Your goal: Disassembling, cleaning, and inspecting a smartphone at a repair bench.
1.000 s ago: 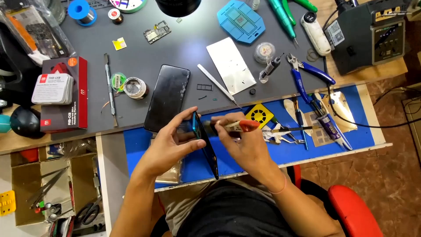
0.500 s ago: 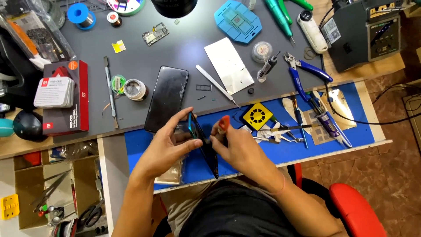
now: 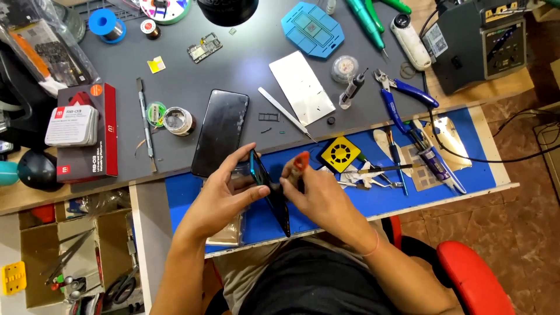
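My left hand (image 3: 224, 195) grips a dark phone body with a teal edge (image 3: 269, 195), held on its side over the blue mat (image 3: 379, 198). My right hand (image 3: 318, 195) holds a small screwdriver with a red-orange cap (image 3: 300, 162), its tip pressed against the phone's inner face. The two hands nearly touch around the phone. A detached black screen panel (image 3: 221, 133) lies flat on the grey mat just above my left hand.
Tweezers (image 3: 287, 114), a white card (image 3: 301, 87), blue-handled cutters (image 3: 402, 105), a yellow square part (image 3: 340, 153) and a solder reel (image 3: 178, 120) lie around. A red and black box (image 3: 87, 133) sits left, a soldering station (image 3: 484, 44) top right, a red chair (image 3: 472, 274) below.
My right hand has turned the screwdriver from lying sideways to pointing into the phone, and drawn closer to my left hand. The phone stays held on edge.
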